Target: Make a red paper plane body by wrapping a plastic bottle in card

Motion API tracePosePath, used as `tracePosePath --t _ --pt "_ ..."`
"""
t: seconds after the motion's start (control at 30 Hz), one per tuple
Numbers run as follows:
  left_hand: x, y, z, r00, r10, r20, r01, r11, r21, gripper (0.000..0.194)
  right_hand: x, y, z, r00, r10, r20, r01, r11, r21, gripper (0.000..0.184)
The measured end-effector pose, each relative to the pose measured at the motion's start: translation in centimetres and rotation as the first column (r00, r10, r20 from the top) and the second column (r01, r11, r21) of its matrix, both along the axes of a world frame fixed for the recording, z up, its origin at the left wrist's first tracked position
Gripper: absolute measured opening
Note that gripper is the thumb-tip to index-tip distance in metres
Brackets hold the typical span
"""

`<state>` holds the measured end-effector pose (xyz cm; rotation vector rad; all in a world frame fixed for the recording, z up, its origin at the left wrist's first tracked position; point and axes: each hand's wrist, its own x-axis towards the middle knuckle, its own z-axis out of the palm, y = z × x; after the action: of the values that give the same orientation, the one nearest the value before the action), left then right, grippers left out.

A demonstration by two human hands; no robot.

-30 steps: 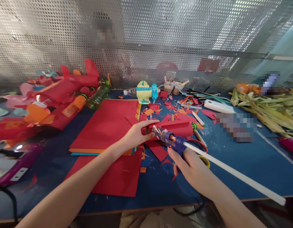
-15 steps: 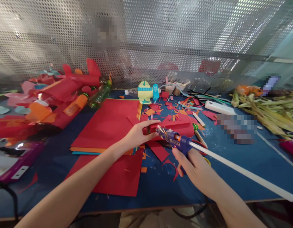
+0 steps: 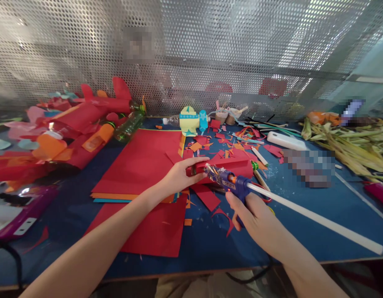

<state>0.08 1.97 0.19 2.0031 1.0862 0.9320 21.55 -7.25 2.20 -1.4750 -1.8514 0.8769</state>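
Note:
My right hand [image 3: 255, 213] is closed around the handle of a blue hot glue gun [image 3: 230, 182]. A long white glue stick [image 3: 315, 217] sticks out of its back end toward the right. In front of it, a bottle wrapped in red paper [image 3: 238, 169] lies on its side, its green cap end to the right. My left hand [image 3: 180, 176] grips the bottle's left end between thumb and fingers. The gun's nozzle is close to the red paper beside my left fingertips; whether it touches I cannot tell.
Left of the bottle lies a stack of coloured paper [image 3: 142, 161], red on top. Finished-looking red paper-covered bottles [image 3: 86, 116] pile up at the left. Paper scraps [image 3: 207, 140] cover the middle. Corn husks [image 3: 349, 145] lie at the right, a perforated metal screen [image 3: 191, 54] behind.
Almost nothing differs. Both hands, the glue gun and the red bottle keep their places; the glue stick's far end has shifted very slightly up and left.

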Motion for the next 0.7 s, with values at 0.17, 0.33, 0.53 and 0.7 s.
tracePosePath --t 0.17,0.33,0.53,0.7 --pt "0.0 0.1 -0.1 1.0 0.019 -0.009 -0.019 1.0 0.004 0.044 1.0 0.3 -0.4 0.999 -0.036 0.001 0.036 0.995 -0.089 0.046" --pt "-0.1 0.0 -0.1 0.999 0.025 -0.02 -0.025 1.0 -0.008 0.046 1.5 0.4 0.4 0.995 -0.102 -0.016 0.096 0.974 -0.207 0.048" --pt "-0.2 0.1 -0.3 0.999 0.034 -0.006 -0.034 0.999 -0.019 0.047 1.6 0.4 0.7 0.993 -0.1 -0.055 0.088 0.978 -0.188 0.048" --pt "-0.1 0.2 -0.2 1.0 0.024 0.0 -0.024 0.999 -0.022 0.047 0.7 0.4 0.6 0.995 -0.043 -0.095 0.032 0.994 -0.107 0.043"
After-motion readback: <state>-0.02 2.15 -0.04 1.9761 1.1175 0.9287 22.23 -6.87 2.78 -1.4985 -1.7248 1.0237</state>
